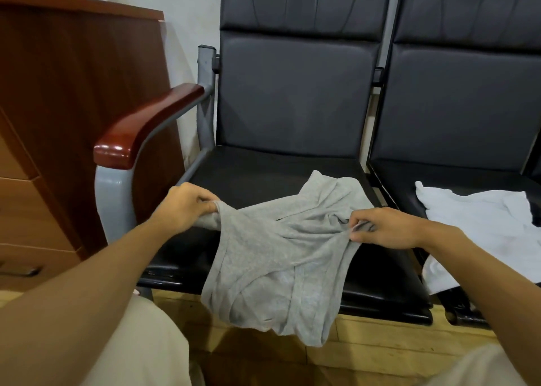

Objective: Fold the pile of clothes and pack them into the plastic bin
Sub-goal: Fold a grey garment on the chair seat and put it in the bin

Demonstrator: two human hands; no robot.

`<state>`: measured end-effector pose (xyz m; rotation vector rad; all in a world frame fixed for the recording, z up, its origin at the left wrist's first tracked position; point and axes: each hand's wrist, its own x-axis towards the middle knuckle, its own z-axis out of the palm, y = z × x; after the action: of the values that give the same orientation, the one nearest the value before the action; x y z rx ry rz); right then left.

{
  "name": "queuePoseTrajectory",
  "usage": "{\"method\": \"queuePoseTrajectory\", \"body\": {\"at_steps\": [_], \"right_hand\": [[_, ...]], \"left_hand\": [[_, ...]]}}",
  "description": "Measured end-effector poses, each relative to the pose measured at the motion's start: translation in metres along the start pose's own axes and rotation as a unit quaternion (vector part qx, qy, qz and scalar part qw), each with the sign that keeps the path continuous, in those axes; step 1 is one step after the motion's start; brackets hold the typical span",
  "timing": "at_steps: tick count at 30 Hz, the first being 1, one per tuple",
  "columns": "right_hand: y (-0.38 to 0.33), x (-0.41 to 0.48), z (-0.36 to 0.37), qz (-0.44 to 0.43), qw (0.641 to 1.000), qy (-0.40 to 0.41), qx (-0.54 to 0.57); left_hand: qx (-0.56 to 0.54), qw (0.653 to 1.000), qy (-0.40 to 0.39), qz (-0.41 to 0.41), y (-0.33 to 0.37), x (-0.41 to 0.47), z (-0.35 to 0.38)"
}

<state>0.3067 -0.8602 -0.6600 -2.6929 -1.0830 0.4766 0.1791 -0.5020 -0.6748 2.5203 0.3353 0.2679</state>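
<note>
Over the black seat (248, 177), left hand (187, 207) and right hand (383, 229) each pinching the grey garment (278, 253)

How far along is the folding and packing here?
Early, it seems. Nothing looks folded or packed; no bin shows. In hand: the left hand and right hand hold a grey top by its edges, spread over the chair seat. Left: the white garment lies rumpled on the next seat, then packing.

Grey garment (272, 256) (crumpled) on black seat (248, 177)
</note>
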Motion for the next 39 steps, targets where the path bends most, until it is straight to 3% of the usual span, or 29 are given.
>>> {"method": "queuePoseTrajectory", "body": {"at_steps": [2, 8, 14, 19, 21, 23, 25, 27, 34, 39], "right_hand": [[-0.002, 0.006, 0.0, -0.009, 1.0, -0.002, 0.015], [-0.004, 0.032, -0.006, 0.018, 0.996, 0.087, -0.019], [0.005, 0.044, -0.006, 0.027, 0.997, 0.053, -0.055], [-0.001, 0.042, -0.003, 0.019, 0.999, 0.041, 0.002], [-0.007, 0.037, -0.007, 0.018, 0.996, 0.022, 0.088], [-0.012, 0.029, -0.011, 0.015, 0.985, -0.047, 0.167], [-0.013, 0.022, -0.014, 0.002, 0.985, -0.119, 0.125], [-0.013, 0.019, -0.012, -0.004, 0.987, -0.142, 0.074], [-0.008, 0.011, -0.009, -0.034, 0.997, -0.061, 0.014], [-0.002, 0.0, -0.008, 0.002, 0.998, -0.03, 0.054]], "left_hand": [[-0.01, 1.0, 0.021, -0.021, 0.0, 0.002, 0.0], [0.006, 0.998, -0.038, -0.048, -0.002, 0.013, 0.01], [0.041, 0.998, -0.029, -0.048, -0.005, 0.02, 0.007], [0.031, 0.999, 0.006, -0.028, 0.005, 0.019, 0.007], [-0.011, 0.999, 0.004, -0.049, 0.01, 0.019, 0.009], [-0.084, 0.992, 0.006, -0.096, 0.014, 0.02, 0.012], [-0.124, 0.985, 0.014, -0.119, 0.015, 0.022, 0.014], [-0.142, 0.981, 0.025, -0.127, 0.011, 0.021, 0.014], [-0.098, 0.987, 0.044, -0.122, 0.007, 0.018, 0.018], [-0.015, 0.997, -0.007, -0.076, 0.005, 0.013, 0.016]]}}
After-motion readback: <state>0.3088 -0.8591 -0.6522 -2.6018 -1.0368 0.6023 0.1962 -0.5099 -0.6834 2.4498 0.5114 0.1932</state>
